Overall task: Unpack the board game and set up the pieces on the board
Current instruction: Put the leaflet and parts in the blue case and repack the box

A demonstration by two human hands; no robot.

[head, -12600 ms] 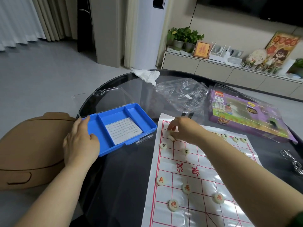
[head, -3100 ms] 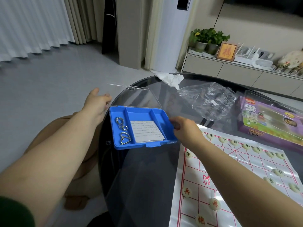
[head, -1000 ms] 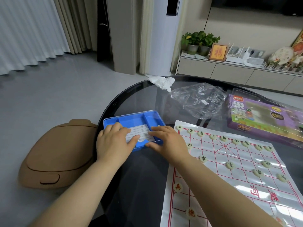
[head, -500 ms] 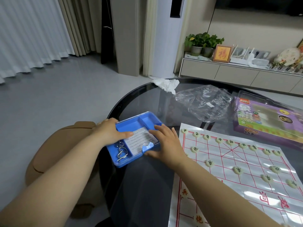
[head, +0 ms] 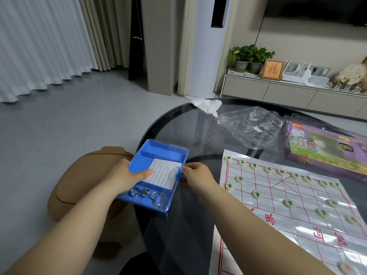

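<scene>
my left hand (head: 127, 175) grips the near left edge of the blue case (head: 158, 153), thumb laid across the clear lid and the other fingers curled beneath it, so that the case stays steady and tilted up toward me. my right hand (head: 196, 175) is curled at the opposite edge, thumb and forefinger pinching the small clasp (head: 179, 172); i judge i hold it there to work the lid's catch. between my hands, under the lid, lie the paper (head: 162, 172) and, nearer my left wrist, the metal rings (head: 147, 193), kept in their own compartment.

the board (head: 278, 205) lies flat on the table (head: 178, 235) just right of my right forearm, pieces (head: 257, 194) standing on its lines, so the setup looks largely done. beyond it, well past my right hand, sit the box (head: 325, 151) and a crumpled bag (head: 248, 124).

my left fingers are hidden under the case. i cannot tell whether the clasp is latched, since the lid is nearly invisible. the paper's print is too small to read. the board's near end and the box's far end are cut off by the frame.
</scene>
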